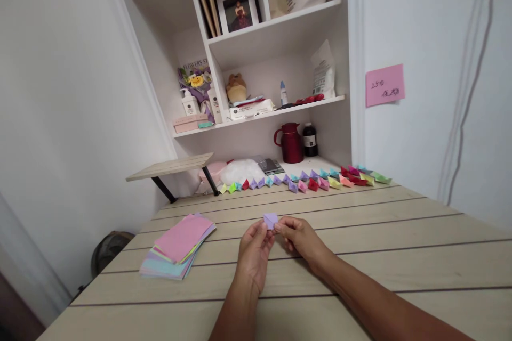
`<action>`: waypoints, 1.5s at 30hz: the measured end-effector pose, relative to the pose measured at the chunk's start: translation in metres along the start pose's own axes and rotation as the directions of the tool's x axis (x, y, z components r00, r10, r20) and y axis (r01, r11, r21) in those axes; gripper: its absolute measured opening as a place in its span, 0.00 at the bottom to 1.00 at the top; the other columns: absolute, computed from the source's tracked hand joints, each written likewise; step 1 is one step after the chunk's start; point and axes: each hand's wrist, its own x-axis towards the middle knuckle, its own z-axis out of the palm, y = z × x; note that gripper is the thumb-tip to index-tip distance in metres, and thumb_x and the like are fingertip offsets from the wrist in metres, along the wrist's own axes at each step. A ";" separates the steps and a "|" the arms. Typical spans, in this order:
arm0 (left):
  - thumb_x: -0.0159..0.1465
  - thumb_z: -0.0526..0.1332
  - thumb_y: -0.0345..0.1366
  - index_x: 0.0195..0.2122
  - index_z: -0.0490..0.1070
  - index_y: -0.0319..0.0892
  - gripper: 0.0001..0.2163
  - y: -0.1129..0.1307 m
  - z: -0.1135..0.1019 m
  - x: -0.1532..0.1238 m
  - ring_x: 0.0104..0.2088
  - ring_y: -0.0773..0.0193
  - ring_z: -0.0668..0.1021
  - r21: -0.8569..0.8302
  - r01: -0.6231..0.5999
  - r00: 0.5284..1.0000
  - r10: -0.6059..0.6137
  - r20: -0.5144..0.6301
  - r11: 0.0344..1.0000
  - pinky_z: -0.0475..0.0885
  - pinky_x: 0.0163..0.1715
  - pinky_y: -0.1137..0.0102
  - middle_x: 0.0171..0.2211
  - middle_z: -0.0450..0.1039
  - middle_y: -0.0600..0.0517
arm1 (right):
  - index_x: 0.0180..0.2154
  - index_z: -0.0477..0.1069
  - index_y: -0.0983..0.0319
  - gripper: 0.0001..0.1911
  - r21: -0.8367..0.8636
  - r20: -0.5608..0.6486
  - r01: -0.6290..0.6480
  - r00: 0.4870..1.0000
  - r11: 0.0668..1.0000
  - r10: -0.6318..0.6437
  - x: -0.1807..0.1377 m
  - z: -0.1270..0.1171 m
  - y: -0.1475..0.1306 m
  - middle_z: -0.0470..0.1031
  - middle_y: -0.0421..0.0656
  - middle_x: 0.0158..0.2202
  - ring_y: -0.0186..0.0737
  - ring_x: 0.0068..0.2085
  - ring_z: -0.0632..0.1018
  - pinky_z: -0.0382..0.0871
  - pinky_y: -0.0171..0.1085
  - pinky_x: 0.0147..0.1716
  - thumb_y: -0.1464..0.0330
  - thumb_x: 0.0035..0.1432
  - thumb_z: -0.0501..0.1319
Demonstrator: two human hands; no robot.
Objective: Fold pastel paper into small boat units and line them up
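Note:
A small folded piece of lilac paper [271,219] is held up between my two hands, a little above the wooden table. My left hand [255,250] pinches its lower left edge with thumb and fingers. On the other side, my right hand [298,235] grips the lower right corner between thumb and forefinger. A crease runs across the paper's face. To the left lies a loose stack of coloured paper sheets [182,242], pink on top, with blue, yellow and lilac below. Along the table's back edge stand rows of small folded paper boats [293,186] in many colours.
Behind the table [384,256] rises a white shelf unit [276,48] with a red jug [292,144] and a dark bottle [310,140] at its bottom. A small wooden riser [172,166] stands at the back left. A pink note [385,85] is on the right wall.

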 end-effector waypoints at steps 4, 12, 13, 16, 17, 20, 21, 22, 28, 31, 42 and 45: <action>0.48 0.73 0.39 0.34 0.75 0.37 0.16 -0.001 0.001 0.000 0.27 0.69 0.74 0.087 -0.036 0.999 0.037 -0.009 0.996 0.71 0.36 0.71 0.28 0.74 0.50 | 0.24 0.67 0.62 0.17 -0.025 -0.001 0.010 1.000 1.000 -0.011 -0.001 -0.004 -0.001 0.60 0.32 0.14 0.28 0.16 0.59 0.48 0.31 0.17 0.54 0.47 0.63; 0.49 0.70 0.34 0.26 0.78 0.38 0.06 0.003 0.002 0.003 0.23 0.70 0.70 0.392 -0.218 0.966 0.254 -0.043 0.894 0.64 0.26 0.76 0.23 0.73 0.53 | 0.26 0.68 0.61 0.11 -0.106 -0.033 0.082 0.996 0.991 -0.086 0.003 -0.004 0.009 0.58 0.32 0.16 0.30 0.18 0.61 0.52 0.32 0.19 0.60 0.47 0.64; 0.49 0.69 0.33 0.26 0.78 0.38 0.05 0.004 0.002 0.003 0.23 0.70 0.69 0.421 -0.231 0.961 0.272 -0.040 0.877 0.63 0.25 0.75 0.23 0.73 0.53 | 0.29 0.70 0.61 0.10 -0.117 -0.054 0.105 0.992 0.988 -0.112 0.004 -0.005 0.009 0.60 0.32 0.18 0.31 0.20 0.63 0.54 0.32 0.20 0.62 0.46 0.65; 0.50 0.68 0.32 0.25 0.78 0.40 0.03 0.005 0.003 0.004 0.22 0.70 0.68 0.490 -0.260 0.950 0.310 -0.022 0.832 0.62 0.23 0.75 0.24 0.71 0.54 | 0.44 0.70 0.58 0.23 -0.139 -0.112 0.158 0.978 0.978 -0.174 0.005 -0.009 0.005 0.66 0.35 0.29 0.32 0.26 0.66 0.61 0.33 0.27 0.66 0.42 0.67; 0.50 0.68 0.32 0.25 0.78 0.40 0.02 0.005 0.004 0.004 0.22 0.70 0.68 0.508 -0.266 0.948 0.317 -0.014 0.819 0.62 0.23 0.75 0.24 0.71 0.54 | 0.47 0.68 0.57 0.26 -0.145 -0.120 0.172 0.974 0.974 -0.190 0.005 -0.010 0.003 0.67 0.35 0.31 0.32 0.27 0.67 0.62 0.33 0.29 0.67 0.42 0.67; 0.50 0.67 0.32 0.24 0.79 0.40 0.02 0.005 0.004 0.003 0.21 0.70 0.68 0.544 -0.270 0.949 0.316 0.010 0.795 0.61 0.22 0.75 0.24 0.69 0.54 | 0.41 0.72 0.59 0.17 -0.163 -0.099 0.197 0.972 0.967 -0.215 0.006 -0.013 -0.001 0.68 0.36 0.30 0.34 0.29 0.68 0.62 0.34 0.31 0.66 0.45 0.66; 0.50 0.67 0.32 0.24 0.79 0.40 0.02 0.004 0.004 0.002 0.21 0.71 0.67 0.551 -0.267 0.951 0.307 0.020 0.791 0.61 0.21 0.75 0.24 0.69 0.54 | 0.35 0.74 0.60 0.11 -0.167 -0.085 0.196 0.973 0.966 -0.213 0.007 -0.014 -0.001 0.68 0.37 0.28 0.35 0.29 0.68 0.62 0.35 0.31 0.65 0.46 0.65; 0.50 0.67 0.33 0.25 0.79 0.40 0.03 0.004 0.004 0.002 0.20 0.71 0.67 0.555 -0.261 0.955 0.294 0.031 0.790 0.61 0.21 0.75 0.24 0.69 0.54 | 0.29 0.74 0.61 0.08 -0.167 -0.072 0.189 0.976 0.968 -0.204 0.007 -0.015 -0.002 0.68 0.37 0.25 0.36 0.29 0.68 0.61 0.35 0.31 0.65 0.46 0.66; 0.51 0.67 0.42 0.25 0.78 0.37 0.11 0.007 0.006 -0.004 0.19 0.71 0.65 0.541 -0.193 0.981 0.152 0.121 0.818 0.60 0.22 0.75 0.19 0.68 0.54 | 0.22 0.69 0.63 0.16 -0.055 0.056 0.068 0.996 0.996 -0.065 0.008 -0.024 0.000 0.67 0.37 0.19 0.32 0.22 0.65 0.57 0.33 0.25 0.58 0.45 0.67; 0.49 0.69 0.44 0.22 0.76 0.36 0.13 0.007 0.005 -0.005 0.19 0.71 0.66 0.527 -0.164 0.984 0.100 0.147 0.834 0.60 0.22 0.74 0.18 0.68 0.54 | 0.22 0.71 0.64 0.18 0.012 0.126 -0.003 0.992 1.000 0.001 0.008 -0.026 0.001 0.70 0.39 0.18 0.31 0.21 0.66 0.58 0.33 0.24 0.56 0.42 0.68; 0.54 0.64 0.53 0.38 0.76 0.38 0.22 0.000 0.000 0.004 0.20 0.72 0.68 0.435 -0.176 0.984 0.175 0.042 0.883 0.64 0.24 0.74 0.22 0.67 0.56 | 0.24 0.72 0.64 0.09 0.225 -0.124 -0.084 0.986 0.971 0.114 0.017 -0.027 0.006 0.65 0.34 0.13 0.27 0.15 0.63 0.58 0.28 0.15 0.66 0.45 0.69; 0.53 0.64 0.53 0.39 0.76 0.37 0.23 0.001 0.000 0.002 0.20 0.72 0.67 0.408 -0.162 0.987 0.151 0.059 0.898 0.65 0.25 0.73 0.22 0.66 0.56 | 0.26 0.72 0.63 0.06 0.331 -0.167 -0.078 0.976 0.940 0.140 0.019 -0.037 0.005 0.66 0.34 0.16 0.26 0.17 0.66 0.65 0.27 0.19 0.68 0.50 0.67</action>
